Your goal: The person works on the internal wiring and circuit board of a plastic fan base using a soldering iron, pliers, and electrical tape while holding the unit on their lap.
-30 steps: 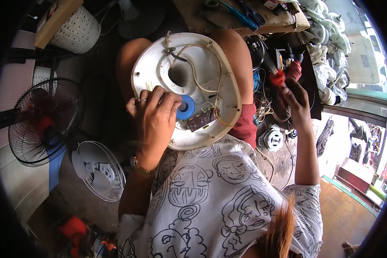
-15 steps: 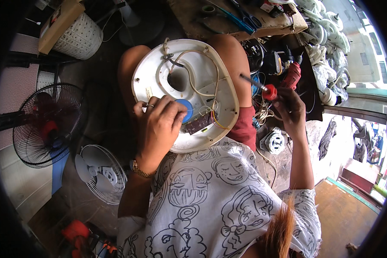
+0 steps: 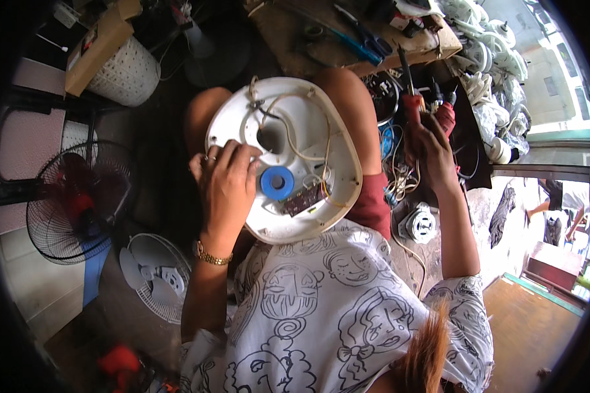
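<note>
A white plastic fan base (image 3: 334, 196) rests upside down across my lap, its hollow underside facing up. In it lie a blue solder spool (image 3: 276, 183), a small circuit board (image 3: 304, 200) and loose wires. My left hand (image 3: 226, 177) rests over the base's left side, fingers bent and apart, close to the spool; no held thing shows in it. Off to the right, my right hand (image 3: 431, 147) is closed round the red handle of a soldering iron (image 3: 411, 98), its dark tip pointing away from me near the wooden table.
A wooden table (image 3: 347, 49) with scissors (image 3: 372, 39) stands ahead. Cables (image 3: 399, 171), a red drill (image 3: 447, 116) and a motor (image 3: 419, 224) lie right. White plastic parts (image 3: 488, 46) are heaped far right. Two fans (image 3: 78, 203) stand left.
My right hand has moved away from me, turning the soldering iron from pointing left to pointing away. My left hand has shifted left off the spool, which now shows whole.
</note>
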Demonstrator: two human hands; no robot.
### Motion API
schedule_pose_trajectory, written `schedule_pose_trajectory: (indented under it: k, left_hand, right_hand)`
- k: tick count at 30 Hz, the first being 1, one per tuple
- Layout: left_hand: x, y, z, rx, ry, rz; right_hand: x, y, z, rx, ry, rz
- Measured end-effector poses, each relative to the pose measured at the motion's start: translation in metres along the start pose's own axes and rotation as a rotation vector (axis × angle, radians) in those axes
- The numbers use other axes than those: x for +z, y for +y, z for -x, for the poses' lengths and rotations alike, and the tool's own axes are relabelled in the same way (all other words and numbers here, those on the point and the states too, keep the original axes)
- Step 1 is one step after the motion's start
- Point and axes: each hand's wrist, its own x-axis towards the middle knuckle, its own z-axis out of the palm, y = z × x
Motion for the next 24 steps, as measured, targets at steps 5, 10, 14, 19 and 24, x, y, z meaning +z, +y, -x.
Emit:
schedule_pose_trajectory:
  k: [5, 10, 14, 19, 24]
  left_hand:
    - [-0.004, 0.006, 0.003, 0.004, -0.042, 0.055]
    - [-0.005, 0.008, 0.009, -0.026, 0.002, 0.113]
    - [-0.010, 0.013, 0.023, -0.068, 0.044, 0.093]
    - [-0.010, 0.012, 0.030, -0.035, 0.024, 0.148]
    - [-0.012, 0.009, 0.038, -0.050, 0.021, 0.118]
  right_hand:
    - [0.002, -0.013, -0.138, -0.585, 0.166, 0.680]
    - [0.052, 0.005, -0.289, -0.601, 0.309, 1.149]
    - [0.066, 0.029, -0.355, -0.378, 0.336, 1.187]
    - [0.028, 0.062, -0.390, -0.533, 0.647, 1.234]
    - [0.084, 0.013, -0.360, -0.345, -0.091, -0.622]
